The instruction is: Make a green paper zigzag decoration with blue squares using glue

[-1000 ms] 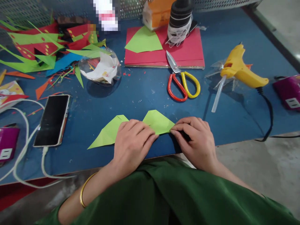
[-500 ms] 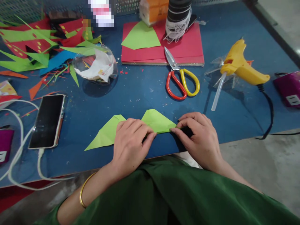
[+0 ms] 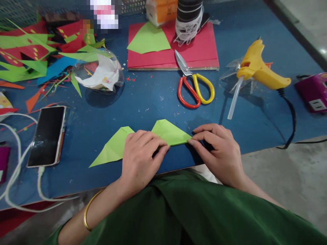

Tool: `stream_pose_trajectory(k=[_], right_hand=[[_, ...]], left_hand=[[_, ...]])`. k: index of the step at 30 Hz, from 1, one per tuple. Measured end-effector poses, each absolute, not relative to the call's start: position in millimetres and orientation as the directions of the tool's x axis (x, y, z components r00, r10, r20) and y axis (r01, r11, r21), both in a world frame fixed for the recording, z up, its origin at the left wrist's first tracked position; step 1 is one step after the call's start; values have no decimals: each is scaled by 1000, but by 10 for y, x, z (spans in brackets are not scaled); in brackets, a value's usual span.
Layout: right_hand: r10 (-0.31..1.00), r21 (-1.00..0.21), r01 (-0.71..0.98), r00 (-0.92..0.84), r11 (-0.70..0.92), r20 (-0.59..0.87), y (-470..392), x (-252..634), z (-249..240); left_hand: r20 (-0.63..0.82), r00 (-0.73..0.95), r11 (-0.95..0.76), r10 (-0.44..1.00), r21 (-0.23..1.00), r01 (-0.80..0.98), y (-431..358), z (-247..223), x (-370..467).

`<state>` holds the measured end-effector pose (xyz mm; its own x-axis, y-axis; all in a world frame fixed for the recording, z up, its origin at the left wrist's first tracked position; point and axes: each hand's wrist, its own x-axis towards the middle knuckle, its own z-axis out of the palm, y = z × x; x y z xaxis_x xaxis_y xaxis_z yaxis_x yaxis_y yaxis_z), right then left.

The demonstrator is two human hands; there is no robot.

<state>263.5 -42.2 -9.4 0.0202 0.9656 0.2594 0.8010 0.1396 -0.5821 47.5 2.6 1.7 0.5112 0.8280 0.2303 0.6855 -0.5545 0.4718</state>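
A folded light-green paper (image 3: pixel 170 132) with two peaks lies along the blue table's front edge. My left hand (image 3: pixel 143 156) covers its middle, thumb and fingers pinching the lower edge. At the paper's right tip, my right hand (image 3: pixel 219 149) pinches the corner between thumb and fingers. The paper's left part spreads flat beyond my left hand. Above the hands rest scissors (image 3: pixel 190 88) with one red and one yellow handle, their blades pointing away toward a stack of red paper (image 3: pixel 204 51).
A yellow glue gun (image 3: pixel 263 69) stands at the right, its black cord trailing forward. On the left are a phone (image 3: pixel 47 136) with white cables, a clear bowl (image 3: pixel 99 73) and cut paper pieces (image 3: pixel 25 44). A thread spool (image 3: pixel 189 20) stands on the red stack.
The view has shifted slightly, so the table items appear a little further left. Both hands keep nearly the same hold on the green paper.
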Motion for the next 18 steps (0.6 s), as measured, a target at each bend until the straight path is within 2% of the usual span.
stream_pose_trajectory(k=[10, 18], right_hand=[[961, -545, 832, 56, 105, 270, -408, 2638, -136], [960, -560, 822, 69, 100, 273, -398, 2638, -137]], left_hand=[[230, 537, -580, 812, 426, 695, 44, 30, 483], [237, 504, -556, 831, 405, 726, 37, 27, 505]])
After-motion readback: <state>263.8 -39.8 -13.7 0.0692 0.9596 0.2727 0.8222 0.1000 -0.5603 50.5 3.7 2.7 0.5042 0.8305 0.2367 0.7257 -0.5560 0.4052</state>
